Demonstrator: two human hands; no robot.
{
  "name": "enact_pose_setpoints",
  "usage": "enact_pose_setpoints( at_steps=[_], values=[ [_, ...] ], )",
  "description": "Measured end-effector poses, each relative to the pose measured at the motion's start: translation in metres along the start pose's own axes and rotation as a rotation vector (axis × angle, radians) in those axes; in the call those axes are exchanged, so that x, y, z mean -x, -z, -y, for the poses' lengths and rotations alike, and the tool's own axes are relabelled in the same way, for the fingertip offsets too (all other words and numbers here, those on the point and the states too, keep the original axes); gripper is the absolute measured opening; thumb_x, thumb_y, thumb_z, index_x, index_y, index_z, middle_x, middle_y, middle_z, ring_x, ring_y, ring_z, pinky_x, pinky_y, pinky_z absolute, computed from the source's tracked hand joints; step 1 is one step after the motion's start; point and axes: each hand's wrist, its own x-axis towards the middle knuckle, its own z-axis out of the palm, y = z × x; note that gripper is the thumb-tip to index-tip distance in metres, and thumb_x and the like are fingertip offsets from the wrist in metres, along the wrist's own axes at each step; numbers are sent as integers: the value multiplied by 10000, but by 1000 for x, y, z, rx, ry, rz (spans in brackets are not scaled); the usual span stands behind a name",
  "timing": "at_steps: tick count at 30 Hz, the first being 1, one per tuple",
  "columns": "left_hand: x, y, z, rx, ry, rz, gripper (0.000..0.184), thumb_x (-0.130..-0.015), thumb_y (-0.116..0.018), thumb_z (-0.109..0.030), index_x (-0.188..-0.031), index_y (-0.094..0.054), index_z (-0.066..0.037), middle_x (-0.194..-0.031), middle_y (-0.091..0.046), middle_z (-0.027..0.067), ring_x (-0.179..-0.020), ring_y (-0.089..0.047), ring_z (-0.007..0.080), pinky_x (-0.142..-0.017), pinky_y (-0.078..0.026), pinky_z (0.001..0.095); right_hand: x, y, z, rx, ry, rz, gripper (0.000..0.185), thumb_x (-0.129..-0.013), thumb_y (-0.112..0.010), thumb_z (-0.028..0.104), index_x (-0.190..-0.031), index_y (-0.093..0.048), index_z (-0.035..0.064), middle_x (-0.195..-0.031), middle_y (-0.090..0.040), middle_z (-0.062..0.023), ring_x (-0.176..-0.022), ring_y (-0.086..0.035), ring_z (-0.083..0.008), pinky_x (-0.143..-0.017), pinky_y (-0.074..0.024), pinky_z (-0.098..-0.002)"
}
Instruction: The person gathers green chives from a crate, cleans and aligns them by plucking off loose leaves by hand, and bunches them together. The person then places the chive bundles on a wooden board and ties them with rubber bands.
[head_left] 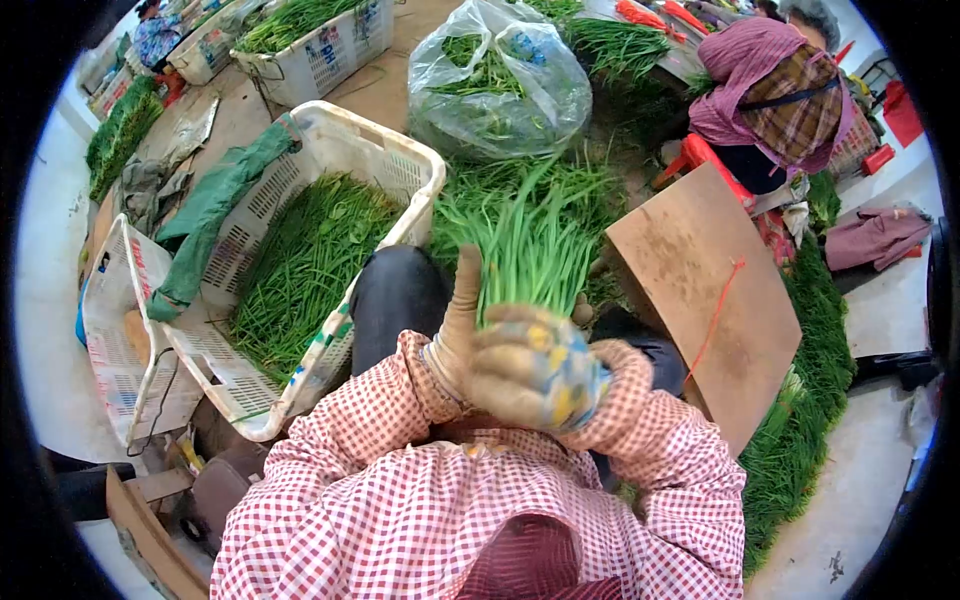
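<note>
A bunch of long green chives stands up in front of my chest, its leaf tips fanned out. My right hand, in a soiled glove with blue and yellow patches, is curled over the lower part of the bunch, slightly blurred. My left hand, in a tan glove, is against the left side of the bunch. Its thumb points straight up, while its other fingers are hidden behind the right hand. The lower ends of the bunch are covered by the hands. More loose chives lie just beyond.
At left stands a white plastic crate of greens, with a green cloth over its edge. A clear plastic bag of greens is ahead. To the right are a brown board, piled greens and a bent-over person.
</note>
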Motion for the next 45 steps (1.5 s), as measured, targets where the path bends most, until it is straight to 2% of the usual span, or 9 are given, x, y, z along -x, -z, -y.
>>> enact_pose_setpoints(
  at_steps=[12,19,26,28,30,33,38,39,45],
  values=[
    [-17,21,-35,-478,-364,-226,555,-739,-690,-176,-1228,-507,13,-941,-647,116,-766,-654,194,-695,-574,308,-20,12,39,-259,19,186,236,-783,-650,199,-1000,-590,129,-898,-609,-51,-833,-597,-219,-739,-511,-417],
    [-41,15,-47,-921,-371,-268,580,-675,-722,-189,-1200,-550,-15,-935,-653,78,-811,-641,187,-698,-552,325,43,95,32,-194,-1237,-291,569,-758,-743,384,-1102,-567,-34,-949,-636,-134,-894,-620,-226,-782,-505,-364],
    [-85,28,-23,-1293,-350,-170,527,-707,-737,-225,-1166,-585,-14,-1027,-655,87,-869,-635,198,-777,-530,339,40,99,-14,-532,-1038,-257,1079,-656,-757,597,-1398,-286,-27,-1314,-453,-215,-1247,-448,-278,-1036,-362,-429],
    [-110,21,-9,-1548,-396,-184,539,-698,-768,-111,-1185,-558,-18,-1004,-646,56,-946,-616,170,-865,-498,318,42,112,-31,-140,-863,-260,1057,-650,-797,527,-1401,-282,-10,-1309,-468,-187,-1225,-468,-273,-1023,-379,-422],
    [-152,44,-12,-875,-78,-257,665,-702,-794,-163,-1266,-474,-16,-1078,-624,74,-1028,-591,174,-926,-470,325,24,123,-30,-223,-719,-499,970,-659,-828,412,-1385,-326,8,-1303,-484,-157,-1219,-470,-255,-1026,-376,-397],
    [-182,6,1,-1849,-260,-6,916,-666,-830,-183,-1382,-275,-54,-1314,-477,78,-1193,-475,185,-1045,-367,325,15,157,-32,-316,-575,-788,869,-661,-848,216,-1364,-375,24,-1285,-511,-135,-1207,-481,-241,-1023,-385,-385],
    [-292,64,-6,-906,239,116,803,-774,-682,-511,-1371,-369,-75,-1352,-474,93,-1254,-419,226,-1109,-272,421,63,183,-84,-482,-351,-1108,826,-678,-801,89,-1373,-358,36,-1307,-510,-156,-1222,-484,-301,-1019,-411,-451],
    [-300,76,-11,-1266,74,390,796,-784,-624,-572,-1366,-388,-82,-1359,-471,101,-1251,-425,237,-1114,-256,436,76,185,-92,-559,-334,-1166,772,-694,-778,44,-1361,-388,28,-1296,-524,-163,-1215,-492,-315,-1017,-416,-468],
    [-285,31,-16,-1629,217,-151,708,-608,-830,-76,-1201,-458,33,-1108,-609,96,-990,-598,201,-859,-506,351,90,196,-111,-253,-763,-747,607,-792,-685,181,-1326,-455,3,-1275,-539,-140,-1175,-512,-246,-976,-437,-414]
  ],
)
